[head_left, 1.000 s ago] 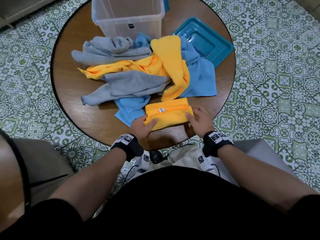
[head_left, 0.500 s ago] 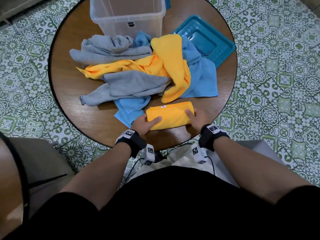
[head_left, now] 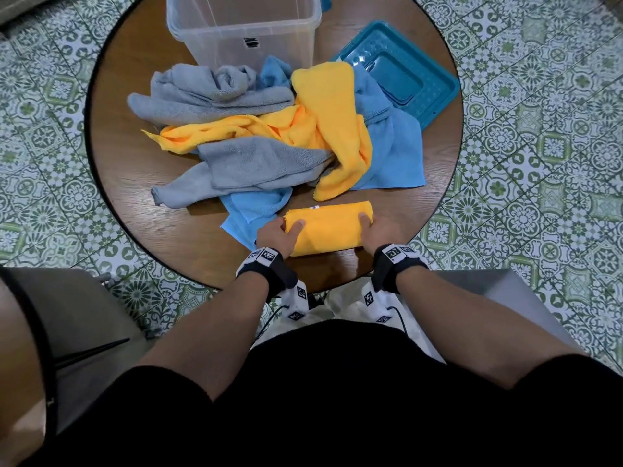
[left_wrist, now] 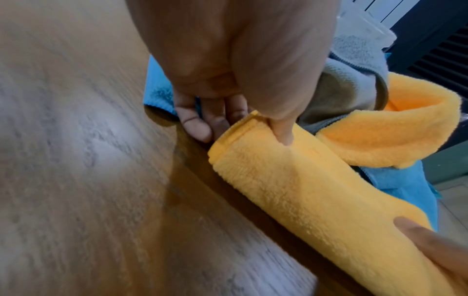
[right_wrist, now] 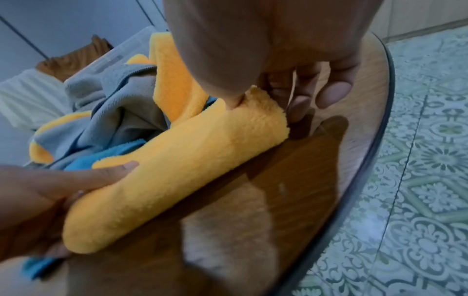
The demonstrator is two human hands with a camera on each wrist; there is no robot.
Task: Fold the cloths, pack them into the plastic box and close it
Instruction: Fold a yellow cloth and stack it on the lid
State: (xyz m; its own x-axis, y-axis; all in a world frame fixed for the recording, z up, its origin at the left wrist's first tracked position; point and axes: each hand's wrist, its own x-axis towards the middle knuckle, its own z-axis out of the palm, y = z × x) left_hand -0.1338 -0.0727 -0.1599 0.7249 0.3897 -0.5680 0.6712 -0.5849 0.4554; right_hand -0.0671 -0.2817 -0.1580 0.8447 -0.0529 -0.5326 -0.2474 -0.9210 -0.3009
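A folded yellow cloth [head_left: 328, 227] lies at the near edge of the round wooden table [head_left: 128, 183]. My left hand [head_left: 279, 232] pinches its left end, thumb on top [left_wrist: 283, 132], fingers underneath. My right hand [head_left: 377, 230] grips the right end the same way [right_wrist: 268, 102]. Behind it sits a loose pile: grey cloths [head_left: 256, 163], a yellow cloth [head_left: 330, 123] and blue cloths [head_left: 394, 156]. The clear plastic box [head_left: 242, 32] stands open at the back, with its teal lid [head_left: 401, 75] lying to its right.
The table's rim [right_wrist: 375, 160] runs close to my right hand, with patterned green floor tiles [head_left: 539, 163] beyond it. A blue cloth corner [head_left: 239, 224] lies under my left hand. Bare wood shows at the table's left side.
Both hands have closed on the ends of the folded yellow cloth, thumbs moving on top, and it looks narrower than a second ago. The pile has not moved.
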